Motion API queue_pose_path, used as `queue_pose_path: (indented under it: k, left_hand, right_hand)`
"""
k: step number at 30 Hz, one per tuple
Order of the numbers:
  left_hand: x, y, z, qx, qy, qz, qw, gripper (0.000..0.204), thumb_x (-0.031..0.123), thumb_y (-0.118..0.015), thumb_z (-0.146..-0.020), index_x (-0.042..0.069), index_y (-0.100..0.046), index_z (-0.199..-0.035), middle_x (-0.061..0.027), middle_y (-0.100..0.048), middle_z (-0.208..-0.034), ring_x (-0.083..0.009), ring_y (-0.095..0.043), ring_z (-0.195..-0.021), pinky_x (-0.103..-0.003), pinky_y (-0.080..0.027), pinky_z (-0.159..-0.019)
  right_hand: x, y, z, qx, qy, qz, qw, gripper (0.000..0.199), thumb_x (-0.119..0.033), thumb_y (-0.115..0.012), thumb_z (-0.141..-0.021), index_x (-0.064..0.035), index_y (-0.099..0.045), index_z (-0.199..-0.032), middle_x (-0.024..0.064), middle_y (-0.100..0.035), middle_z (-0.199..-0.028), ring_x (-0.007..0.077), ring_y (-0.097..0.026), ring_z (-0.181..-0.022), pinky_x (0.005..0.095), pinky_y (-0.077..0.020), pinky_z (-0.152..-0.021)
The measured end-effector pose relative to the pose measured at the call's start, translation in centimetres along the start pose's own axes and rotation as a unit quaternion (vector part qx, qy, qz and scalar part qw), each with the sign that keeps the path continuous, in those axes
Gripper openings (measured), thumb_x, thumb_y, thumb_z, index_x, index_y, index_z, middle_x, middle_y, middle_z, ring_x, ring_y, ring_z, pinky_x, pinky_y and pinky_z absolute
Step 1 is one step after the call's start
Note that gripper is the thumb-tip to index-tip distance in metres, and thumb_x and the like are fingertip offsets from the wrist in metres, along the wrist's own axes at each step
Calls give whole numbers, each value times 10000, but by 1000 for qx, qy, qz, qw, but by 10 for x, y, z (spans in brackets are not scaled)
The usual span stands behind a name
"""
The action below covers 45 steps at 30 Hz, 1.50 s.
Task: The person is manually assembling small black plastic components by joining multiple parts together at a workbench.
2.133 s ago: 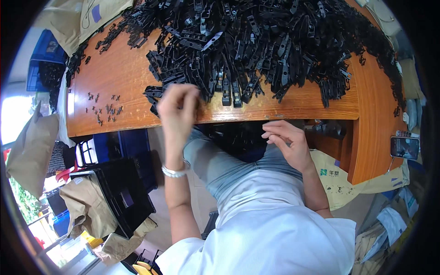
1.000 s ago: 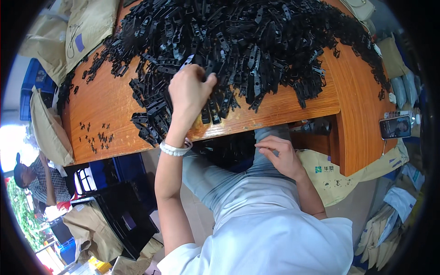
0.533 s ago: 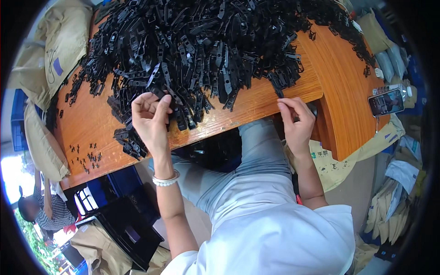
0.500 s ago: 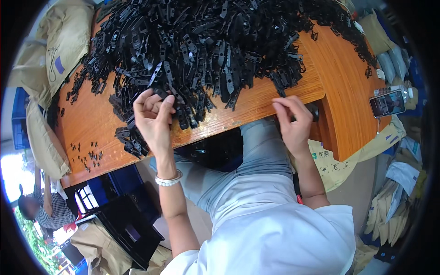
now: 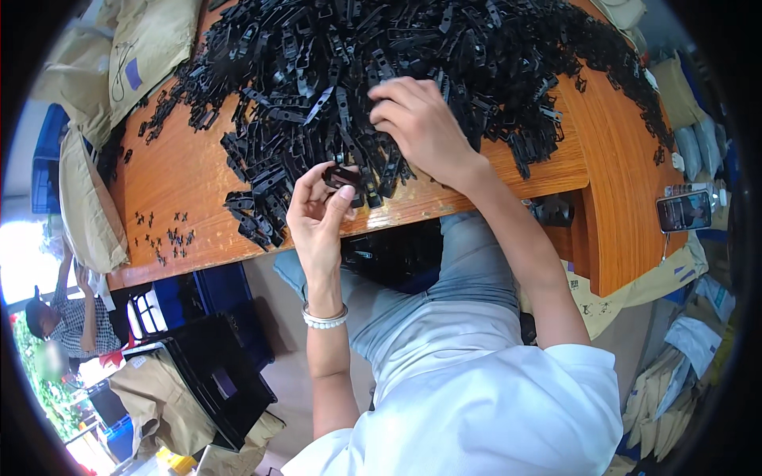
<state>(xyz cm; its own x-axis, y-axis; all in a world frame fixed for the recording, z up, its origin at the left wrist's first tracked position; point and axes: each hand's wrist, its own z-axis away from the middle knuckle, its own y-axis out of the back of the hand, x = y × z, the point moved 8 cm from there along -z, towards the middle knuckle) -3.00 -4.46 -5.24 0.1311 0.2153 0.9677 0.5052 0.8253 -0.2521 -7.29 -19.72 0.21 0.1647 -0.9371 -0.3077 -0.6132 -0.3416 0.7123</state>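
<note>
One black part (image 5: 341, 179) in left grip (image 5: 317, 213), crate (image 5: 198, 369) (contents unclear)

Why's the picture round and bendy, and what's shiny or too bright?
Head view: fisheye distortion bows the wooden desk inside a black rim; head view: daylight at left is washed out white, and glints dot the pile of black plastic parts.

Lighting is bright over the wooden table (image 5: 186, 159), with glare along its near side. Daylight at far left is overexposed. The black parts (image 5: 298, 51) show small highlights; detail among them is partly lost. Deep shadow lies beneath the table. Straight lines bow toward the dark circular rim.
</note>
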Motion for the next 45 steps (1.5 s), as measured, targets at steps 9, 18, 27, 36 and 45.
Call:
queue_pose_path:
  k: [9,18,27,36,45]
  left_hand:
    - [17,-27,8,-80,-105,-9,991,364,-128,-613,-728,-45,-495,-1063,-174,-579,-1090,-156,-574,-946,-244,-462,-825]
    - [-13,-35,16,-125,62,225,964,356,-111,-591,-736,-47,-497,-1074,-151,-595,-1018,-173,-606,-875,-284,-518,-778]
    - [12,-46,-42,-43,-100,-286,952,72,5,-607,-791,-15,-623,-858,-33,-577,-655,-46,-530,-555,-196,-426,-531]
    - [23,-92,-124,-65,-271,-464,841,77,-1,-562,-737,-27,-611,-791,-163,-584,-768,-311,-586,-719,-371,-464,-652]
    - [6,-131,-136,-113,-148,-615,766,221,216,-685,-711,16,-669,-802,-153,-640,-723,-296,-627,-702,-355,-487,-660]
  right_hand:
    - [-44,39,31,43,-8,-197,980,107,-72,-684,-669,-49,-632,-761,56,-583,-859,223,-547,-835,323,-395,-699]
    - [-42,36,43,16,-32,-279,960,176,-83,-678,-686,-42,-663,-857,97,-578,-1021,251,-529,-933,331,-425,-737]
    - [2,63,97,107,-227,-260,932,218,-160,-578,-847,50,-622,-882,88,-578,-909,136,-543,-745,217,-419,-611]
    - [28,66,135,164,-385,-389,821,184,-121,-565,-863,60,-582,-833,75,-540,-933,91,-472,-657,198,-387,-567]
    - [30,64,144,171,-424,-403,793,141,-61,-610,-816,66,-628,-874,67,-531,-963,76,-461,-700,186,-377,-612]
